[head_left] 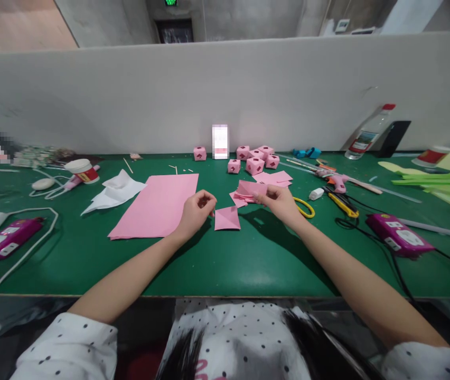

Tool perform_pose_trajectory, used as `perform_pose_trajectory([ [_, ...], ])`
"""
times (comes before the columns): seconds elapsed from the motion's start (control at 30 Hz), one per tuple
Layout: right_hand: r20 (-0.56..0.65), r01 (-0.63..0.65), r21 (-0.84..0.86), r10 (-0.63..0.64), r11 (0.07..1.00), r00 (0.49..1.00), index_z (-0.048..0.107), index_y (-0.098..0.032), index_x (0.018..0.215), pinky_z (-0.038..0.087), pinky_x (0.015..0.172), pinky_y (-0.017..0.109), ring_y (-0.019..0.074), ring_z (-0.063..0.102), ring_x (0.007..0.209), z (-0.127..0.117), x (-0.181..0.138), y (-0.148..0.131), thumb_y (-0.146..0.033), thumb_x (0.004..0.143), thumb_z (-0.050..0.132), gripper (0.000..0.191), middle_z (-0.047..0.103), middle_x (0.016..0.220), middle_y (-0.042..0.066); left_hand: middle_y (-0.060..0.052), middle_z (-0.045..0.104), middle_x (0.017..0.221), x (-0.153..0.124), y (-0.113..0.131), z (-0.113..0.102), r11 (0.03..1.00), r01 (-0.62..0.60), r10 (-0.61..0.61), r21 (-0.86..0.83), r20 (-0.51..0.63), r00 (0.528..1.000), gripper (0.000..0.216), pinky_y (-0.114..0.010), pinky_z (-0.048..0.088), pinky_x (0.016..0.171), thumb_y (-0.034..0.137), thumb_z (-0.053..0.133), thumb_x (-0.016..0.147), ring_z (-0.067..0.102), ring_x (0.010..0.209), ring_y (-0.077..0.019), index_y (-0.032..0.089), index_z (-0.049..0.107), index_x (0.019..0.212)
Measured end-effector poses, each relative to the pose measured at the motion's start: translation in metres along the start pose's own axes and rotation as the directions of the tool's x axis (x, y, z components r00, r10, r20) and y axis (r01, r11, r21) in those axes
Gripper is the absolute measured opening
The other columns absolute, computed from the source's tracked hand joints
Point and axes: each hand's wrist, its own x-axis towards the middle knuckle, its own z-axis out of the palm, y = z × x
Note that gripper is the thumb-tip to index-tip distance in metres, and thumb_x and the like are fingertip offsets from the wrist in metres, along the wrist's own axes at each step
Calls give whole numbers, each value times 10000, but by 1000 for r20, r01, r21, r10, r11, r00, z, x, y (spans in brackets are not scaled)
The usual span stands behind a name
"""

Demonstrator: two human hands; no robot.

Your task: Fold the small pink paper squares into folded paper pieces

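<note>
My left hand (196,210) hovers over the green table (225,264) with its fingers curled together, just left of a small folded pink paper square (227,218); nothing shows in it. My right hand (281,203) pinches a folded pink paper piece (249,189) lifted from a pile of similar pink pieces (274,178). A large pink paper sheet (157,205) lies flat left of my left hand. Several finished pink paper cubes (254,165) stand further back near the wall.
Yellow-handled scissors (305,208), a white eraser (316,193), a yellow utility knife (343,204) and a pink glue gun (338,182) lie at the right. Magenta power strips (399,235) (5,237) sit on both sides. White paper (116,191), a cup (82,170) and a bottle (368,133) stand behind.
</note>
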Motion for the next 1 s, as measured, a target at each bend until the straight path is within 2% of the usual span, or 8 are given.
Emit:
perform_pose_trajectory([
  [0.07,-69,30,-126,-39,992,997,614,-176,611,329,525,265,128,458,524,-6,6,8,-489,798,671,369,549,539,-18,-21,649,753,0,-1,-1,993,-69,65,96,40,997,168,-276,485,657,336,549,847,610,702,-159,181,611,826],
  [0.13,-114,58,-252,-90,966,989,677,-176,676,359,563,278,146,493,553,-10,10,17,-440,814,661,298,589,568,-6,-62,686,953,-3,-1,1,959,-180,150,216,150,977,225,-337,501,802,378,555,863,628,903,-209,190,646,947],
  [0.3,-78,208,-488,-280,848,957,753,-216,1055,446,809,382,249,620,891,-16,15,33,-257,884,534,281,747,1020,73,-146,537,1388,-8,-5,7,834,-390,204,390,439,875,697,-499,357,1078,529,707,756,457,1293,-341,206,507,1341],
  [0.43,-74,175,-625,-281,761,957,750,-210,1099,420,888,480,309,555,1047,-14,15,41,-172,862,486,357,698,1175,99,-194,507,1415,-7,-11,8,745,-454,180,489,508,842,799,-543,314,1094,562,654,792,422,1327,-388,145,411,1429],
  [0.57,-46,97,-687,-177,720,983,716,-239,1176,411,848,558,378,473,1116,-9,11,43,-95,762,510,484,615,1318,102,-178,567,1345,-6,-11,7,745,-426,168,513,474,864,720,-509,391,1021,533,584,855,528,1223,-359,167,390,1445],
  [0.7,-78,122,-616,-214,778,974,665,-258,1228,406,896,600,393,441,1184,-5,5,29,-95,765,482,524,579,1332,104,-159,551,1366,-6,-11,5,776,-404,193,484,428,883,693,-486,408,1022,514,586,864,527,1234,-340,194,388,1446],
  [0.83,19,249,-273,-254,929,967,648,-283,1192,477,920,464,270,570,1080,9,-7,5,-129,833,452,437,643,1178,75,-144,505,1419,-8,-8,6,852,-379,252,361,351,902,676,-433,411,1051,489,604,866,523,1260,-292,214,382,1442],
  [1.0,98,136,46,-140,990,985,502,-273,1347,512,864,376,210,585,1071,42,-24,-8,-166,793,536,565,576,1296,84,-129,607,1233,-8,0,8,984,-137,123,110,125,985,607,-344,506,880,487,627,851,613,1096,-236,187,459,1351],
])
